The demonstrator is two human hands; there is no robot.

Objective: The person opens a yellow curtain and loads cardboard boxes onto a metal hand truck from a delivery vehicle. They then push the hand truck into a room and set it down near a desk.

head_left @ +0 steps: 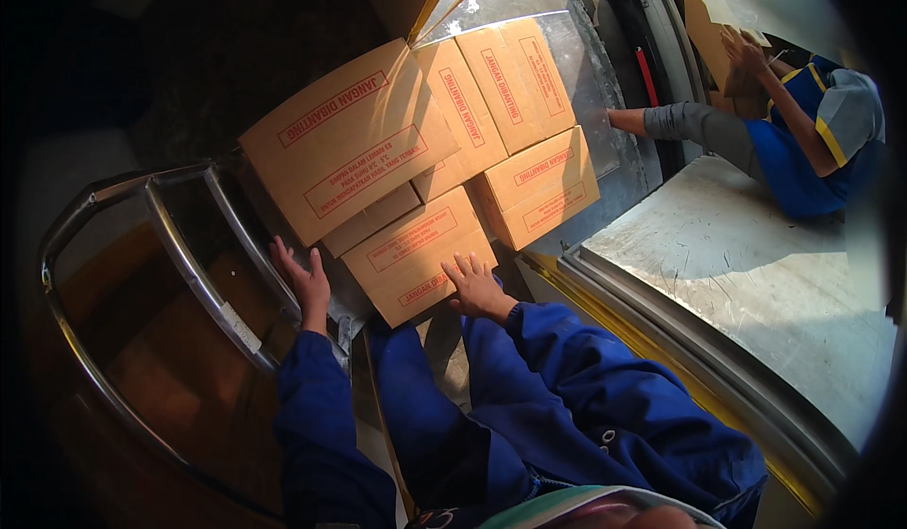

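Observation:
My right hand (479, 290) lies with its fingers spread on top of the nearest brown cardboard carton (416, 255), which has red print. Held out beside the stack, my left hand (309, 281) has its fingers apart and nothing in it. It is between the carton's near left side and the steel tube frame (172, 236), just below the corner of a larger carton (350, 137). That larger one overhangs a partly hidden carton (380, 217). Further cartons stand beyond, a far one (515, 80) and a right one (539, 189) among them.
At the right, a person (808, 123) in blue and grey sits with papers and a carton (709, 33) at the hands. A worn metal platform (737, 246) spreads below that person. Its yellow edge (652, 349) runs past my right arm.

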